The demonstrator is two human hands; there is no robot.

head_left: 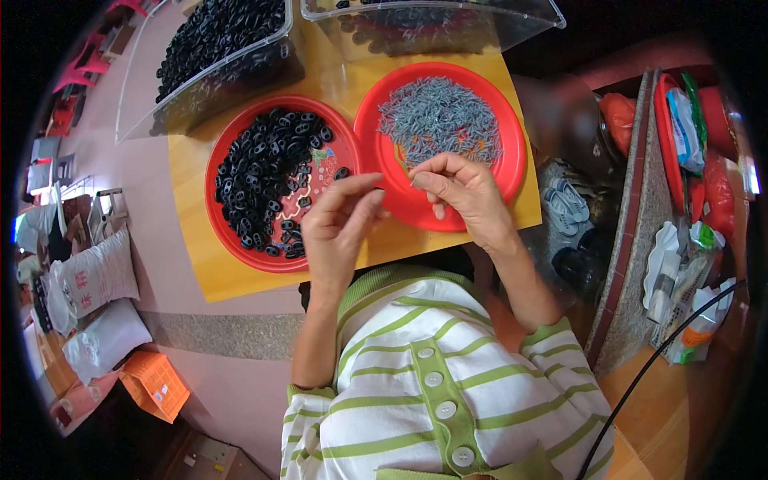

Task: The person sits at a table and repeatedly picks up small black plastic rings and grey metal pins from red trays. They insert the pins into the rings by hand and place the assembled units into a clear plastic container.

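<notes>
My left hand [340, 228] hovers over the near edge of a yellow wooden table [200, 264], fingers pinched together near the right rim of a red plate [220, 232] full of small black plastic parts [264, 172]. My right hand [464, 192] is beside it, fingers curled and pinched over the near rim of a second red plate [516, 152] that holds a heap of small grey pins [438, 120]. The fingertips of both hands nearly meet. Whatever small piece they pinch is too tiny to make out.
Two clear plastic bins stand at the table's far side, the left bin [216, 48] full of black parts, the right bin [432, 20] nearly bare. White sacks [96, 276] and an orange crate [156, 384] lie on the floor at left. A cluttered shelf [680, 264] and sandals [568, 204] are at right.
</notes>
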